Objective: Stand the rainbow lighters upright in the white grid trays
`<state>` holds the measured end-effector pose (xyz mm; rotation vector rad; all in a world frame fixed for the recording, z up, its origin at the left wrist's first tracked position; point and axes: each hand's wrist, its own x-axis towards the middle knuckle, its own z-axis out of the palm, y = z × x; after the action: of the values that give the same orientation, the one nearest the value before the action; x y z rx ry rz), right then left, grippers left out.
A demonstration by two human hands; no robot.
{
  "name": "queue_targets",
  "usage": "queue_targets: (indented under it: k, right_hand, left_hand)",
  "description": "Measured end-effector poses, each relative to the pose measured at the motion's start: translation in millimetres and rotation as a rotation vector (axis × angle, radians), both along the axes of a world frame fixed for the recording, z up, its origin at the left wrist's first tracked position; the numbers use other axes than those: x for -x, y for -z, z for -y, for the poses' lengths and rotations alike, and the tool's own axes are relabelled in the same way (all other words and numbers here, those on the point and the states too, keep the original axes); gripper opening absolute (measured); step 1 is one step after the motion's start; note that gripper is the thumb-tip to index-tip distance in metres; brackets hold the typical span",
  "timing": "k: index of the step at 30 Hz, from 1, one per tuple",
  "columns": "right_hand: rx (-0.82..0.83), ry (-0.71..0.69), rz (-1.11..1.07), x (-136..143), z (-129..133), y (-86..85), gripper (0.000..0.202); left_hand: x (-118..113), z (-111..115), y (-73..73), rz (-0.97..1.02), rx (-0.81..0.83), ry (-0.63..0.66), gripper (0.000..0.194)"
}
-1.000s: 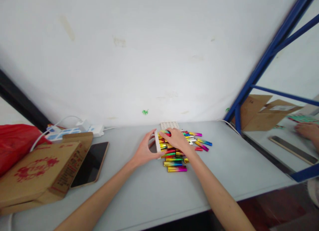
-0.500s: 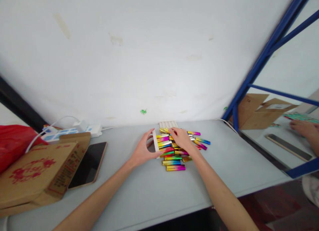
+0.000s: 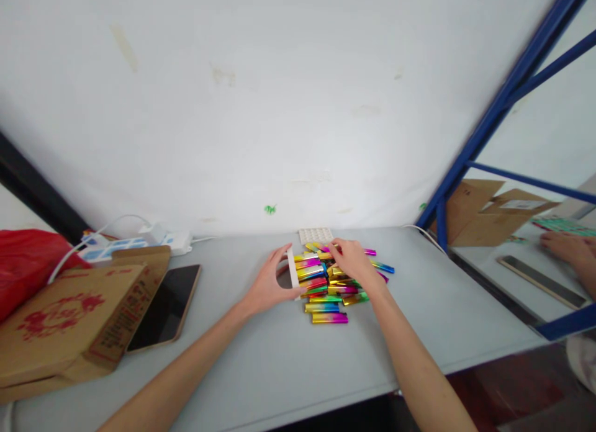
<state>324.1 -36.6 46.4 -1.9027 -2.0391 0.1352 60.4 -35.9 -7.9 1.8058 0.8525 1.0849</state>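
Observation:
Shiny multicoloured tubes (image 3: 329, 318) lie in a loose pile on the grey table. A narrow white tray (image 3: 293, 272) stands on edge at the pile's left side, and my left hand (image 3: 270, 283) grips it between thumb and fingers. Several tubes point rightward from the tray's face. My right hand (image 3: 350, 258) is over the back of the pile, its fingers pinched around the end of a yellow tube (image 3: 325, 256). Behind the pile, a second white tray (image 3: 315, 235) with a grid of holes lies flat near the wall.
On the left are a cardboard box (image 3: 60, 320), a dark tablet (image 3: 165, 308), a red bag (image 3: 32, 264) and a power strip (image 3: 172, 242). A blue metal frame (image 3: 484, 118) rises at the right. Beyond it show another person's hand (image 3: 563, 243) and a phone (image 3: 542, 281).
My right hand has shifted slightly right over the pile, and some tubes beneath it lie differently. My left hand still holds the tray in nearly the same place.

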Motion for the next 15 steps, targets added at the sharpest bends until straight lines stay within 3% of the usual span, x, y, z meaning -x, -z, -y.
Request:
queue_targets:
  k: [7, 15]
  right_hand:
    - [-0.005, 0.126, 0.094, 6, -1, 6.0, 0.040]
    - [-0.059, 0.139, 0.100, 11, -2, 11.4, 0.037]
  left_hand:
    - [0, 2, -2.3, 0.005, 0.009, -0.001, 0.102]
    - [0, 0, -0.1, 0.008, -0.006, 0.002, 0.105]
